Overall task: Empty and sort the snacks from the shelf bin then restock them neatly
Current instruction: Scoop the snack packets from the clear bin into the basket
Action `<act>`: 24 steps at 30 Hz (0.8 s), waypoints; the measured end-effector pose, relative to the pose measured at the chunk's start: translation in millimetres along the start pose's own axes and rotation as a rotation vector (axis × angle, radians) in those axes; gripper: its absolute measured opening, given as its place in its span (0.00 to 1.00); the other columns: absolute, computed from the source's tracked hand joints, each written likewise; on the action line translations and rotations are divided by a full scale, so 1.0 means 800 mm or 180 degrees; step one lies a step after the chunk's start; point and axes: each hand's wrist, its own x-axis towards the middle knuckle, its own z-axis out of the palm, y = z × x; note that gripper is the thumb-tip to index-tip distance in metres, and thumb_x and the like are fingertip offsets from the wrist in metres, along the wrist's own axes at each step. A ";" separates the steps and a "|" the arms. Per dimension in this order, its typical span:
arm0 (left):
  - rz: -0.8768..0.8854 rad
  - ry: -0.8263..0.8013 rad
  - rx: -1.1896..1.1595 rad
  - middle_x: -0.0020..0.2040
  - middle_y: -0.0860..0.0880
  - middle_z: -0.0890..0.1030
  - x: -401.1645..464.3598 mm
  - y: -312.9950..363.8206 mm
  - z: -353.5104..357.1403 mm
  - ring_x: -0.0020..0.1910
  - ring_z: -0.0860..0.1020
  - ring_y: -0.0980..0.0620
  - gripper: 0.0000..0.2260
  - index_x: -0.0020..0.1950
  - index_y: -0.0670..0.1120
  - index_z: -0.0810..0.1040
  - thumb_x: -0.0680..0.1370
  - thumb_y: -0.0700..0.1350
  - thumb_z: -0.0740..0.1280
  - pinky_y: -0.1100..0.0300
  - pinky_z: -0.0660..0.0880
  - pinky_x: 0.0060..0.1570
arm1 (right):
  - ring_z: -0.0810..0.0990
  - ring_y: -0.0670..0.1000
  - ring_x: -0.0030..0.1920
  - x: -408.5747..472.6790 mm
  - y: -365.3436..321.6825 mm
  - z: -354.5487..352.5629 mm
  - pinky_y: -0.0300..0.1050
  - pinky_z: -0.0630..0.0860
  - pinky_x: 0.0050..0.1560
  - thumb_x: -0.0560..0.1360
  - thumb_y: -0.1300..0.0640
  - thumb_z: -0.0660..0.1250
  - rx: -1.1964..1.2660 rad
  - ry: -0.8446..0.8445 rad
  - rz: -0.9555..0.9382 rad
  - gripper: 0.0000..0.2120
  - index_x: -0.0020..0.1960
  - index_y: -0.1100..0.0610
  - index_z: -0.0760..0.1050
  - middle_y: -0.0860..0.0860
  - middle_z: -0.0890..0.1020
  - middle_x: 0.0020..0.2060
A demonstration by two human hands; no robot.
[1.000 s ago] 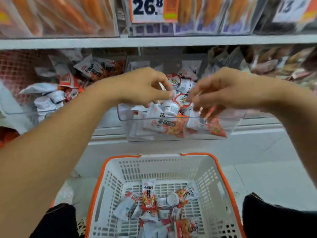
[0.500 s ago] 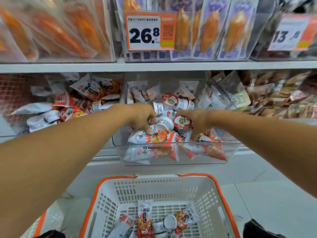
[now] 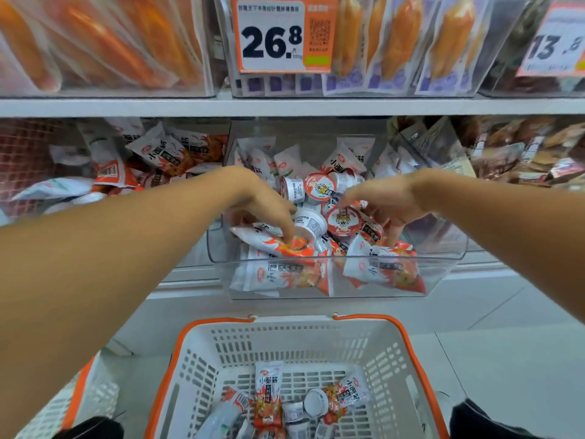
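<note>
Inside the clear shelf bin (image 3: 335, 280) our left hand (image 3: 262, 204) pinches a small white cup (image 3: 308, 224), while our right hand (image 3: 384, 201), its grip spread loosely, rakes among sachets (image 3: 383, 267). Below, the basket (image 3: 408, 353) waits to catch emptied snacks.

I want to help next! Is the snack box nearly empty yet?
Not yet. Done: some packets and cups lie in the white basket. In hand: the left hand and right hand reach into the clear bin, though neither grip is plain. Left: many snacks remain, then sorting and restocking.
</note>
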 end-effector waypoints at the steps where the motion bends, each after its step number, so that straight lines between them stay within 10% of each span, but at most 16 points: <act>1: -0.0023 0.0019 0.0100 0.82 0.50 0.50 0.001 0.001 0.001 0.77 0.59 0.40 0.43 0.80 0.62 0.49 0.74 0.54 0.74 0.39 0.68 0.69 | 0.68 0.64 0.70 0.002 0.000 0.005 0.67 0.78 0.56 0.72 0.43 0.74 -0.0144 0.0020 -0.0025 0.36 0.76 0.47 0.63 0.56 0.65 0.73; 4: 0.0007 0.0192 0.0477 0.81 0.48 0.52 0.004 0.007 0.008 0.72 0.67 0.39 0.47 0.81 0.59 0.47 0.72 0.51 0.77 0.45 0.76 0.62 | 0.71 0.60 0.67 0.013 0.006 0.023 0.52 0.83 0.44 0.67 0.57 0.81 -0.0633 0.0333 -0.0241 0.49 0.79 0.45 0.56 0.55 0.65 0.74; 8: 0.0149 0.0483 0.0703 0.72 0.44 0.66 0.007 0.010 0.009 0.40 0.79 0.48 0.36 0.77 0.55 0.61 0.73 0.50 0.76 0.59 0.76 0.31 | 0.79 0.53 0.42 0.024 0.019 0.022 0.41 0.76 0.30 0.68 0.66 0.78 -0.0411 0.0620 -0.0490 0.33 0.69 0.50 0.71 0.55 0.80 0.54; 13: 0.0334 0.0767 0.0930 0.72 0.47 0.67 -0.010 0.007 0.009 0.61 0.76 0.43 0.31 0.73 0.55 0.69 0.73 0.49 0.77 0.48 0.77 0.60 | 0.75 0.53 0.35 0.009 0.026 0.011 0.42 0.71 0.30 0.68 0.69 0.77 0.0045 0.0676 -0.0596 0.27 0.63 0.56 0.75 0.58 0.82 0.41; 18: 0.0588 0.1398 0.0671 0.65 0.42 0.77 -0.038 -0.003 0.007 0.56 0.75 0.43 0.21 0.67 0.52 0.79 0.75 0.45 0.75 0.62 0.66 0.49 | 0.79 0.55 0.42 -0.011 0.020 0.006 0.50 0.79 0.43 0.67 0.69 0.78 0.0345 0.0934 -0.0990 0.24 0.58 0.52 0.79 0.58 0.84 0.45; 24: 0.0981 0.1852 0.0003 0.44 0.46 0.80 -0.072 -0.016 0.012 0.44 0.78 0.47 0.11 0.55 0.50 0.83 0.73 0.43 0.76 0.66 0.67 0.38 | 0.81 0.43 0.33 -0.045 0.008 0.019 0.38 0.78 0.29 0.66 0.72 0.77 0.0805 0.1450 -0.1795 0.20 0.53 0.55 0.81 0.49 0.85 0.38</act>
